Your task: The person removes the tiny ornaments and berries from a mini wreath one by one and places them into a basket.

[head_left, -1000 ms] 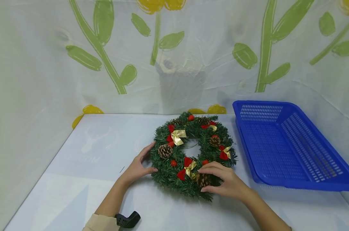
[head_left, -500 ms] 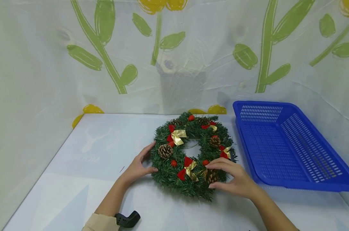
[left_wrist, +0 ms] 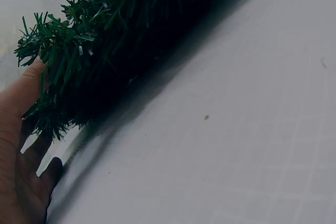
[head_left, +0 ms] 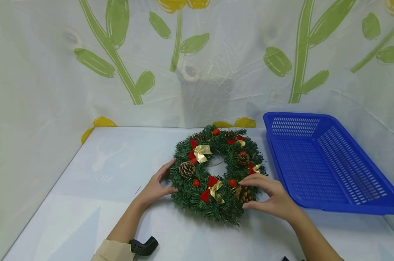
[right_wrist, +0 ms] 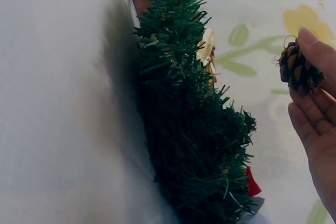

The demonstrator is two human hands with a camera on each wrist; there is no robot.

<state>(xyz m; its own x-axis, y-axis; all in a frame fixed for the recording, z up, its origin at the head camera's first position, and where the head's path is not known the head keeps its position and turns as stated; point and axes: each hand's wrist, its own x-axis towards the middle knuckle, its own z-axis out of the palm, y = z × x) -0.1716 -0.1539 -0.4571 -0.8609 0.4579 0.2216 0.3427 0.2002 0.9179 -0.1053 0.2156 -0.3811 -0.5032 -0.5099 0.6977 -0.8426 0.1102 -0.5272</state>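
Note:
A green Christmas wreath (head_left: 206, 203) with gold-and-red bows, red balls and pine cones lies on the white table. My left hand (head_left: 156, 184) grips its left edge, thumb toward the front and fingers farther back. In the left wrist view the fingertips (left_wrist: 35, 72) press into the green needles. My right hand (head_left: 272, 197) pinches a brown pine cone (right_wrist: 298, 69) between thumb and fingers over the wreath's front right. The right wrist view shows this cone raised off the wreath (right_wrist: 194, 124), a thin wire loop at its end.
A blue plastic basket (head_left: 283, 188) with perforated walls stands at the right of the table (head_left: 86, 203). A white sheet (head_left: 236, 54) printed with green leaves and yellow flowers hangs behind. A black wrist device (head_left: 145, 247) sits by the left cuff.
My right hand has moved to the right and slightly back with the pine cone, away from the front bow. My left hand and the wreath have stayed put.

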